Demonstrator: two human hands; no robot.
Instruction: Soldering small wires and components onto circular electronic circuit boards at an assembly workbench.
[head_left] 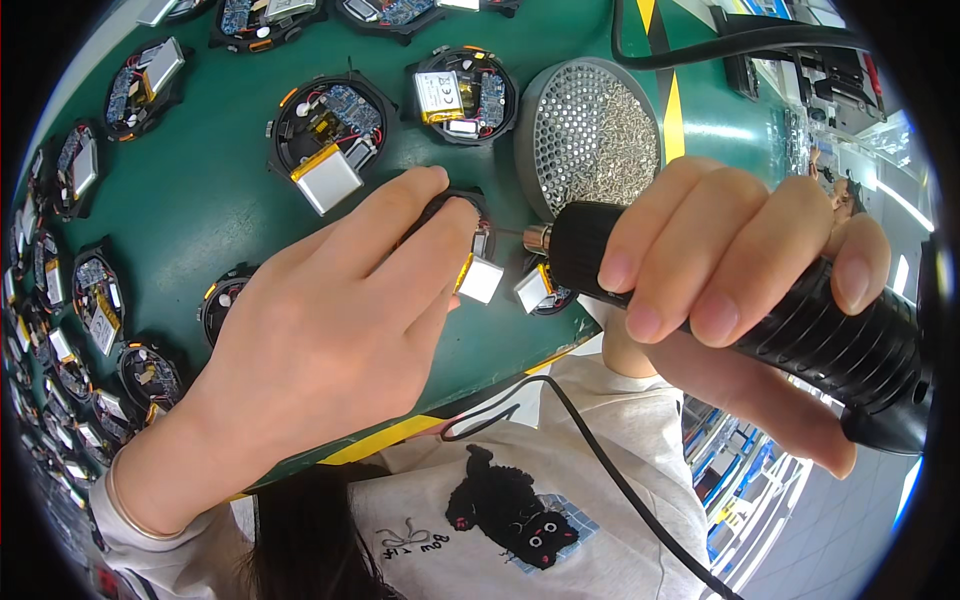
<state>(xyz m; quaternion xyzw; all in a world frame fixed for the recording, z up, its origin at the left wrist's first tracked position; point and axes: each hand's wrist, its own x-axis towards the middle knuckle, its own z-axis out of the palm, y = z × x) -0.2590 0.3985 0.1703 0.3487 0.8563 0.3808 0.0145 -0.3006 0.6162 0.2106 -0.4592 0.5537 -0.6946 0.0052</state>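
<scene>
My left hand [325, 315] is closed around an opened round watch case [466, 193], mostly hidden under the fingers. A silver flat battery [481, 279] with a yellow edge hangs out of that case. Wrapped in the fingers of my right hand [735, 255] is a black electric screwdriver [835, 340], held sideways. Its thin bit reaches left from the metal chuck [537, 238] toward the held watch; whether it touches is too fine to tell. Just below the chuck lies another opened watch [540, 288], partly covered by the screwdriver.
A round grey dish [527, 135] with a perforated plate holds many tiny screws. Two opened watches [335, 140] [465, 95] lie beyond my left hand. Several more crowd the left side of the green mat [215, 190]. A black cable [590, 440] crosses my shirt.
</scene>
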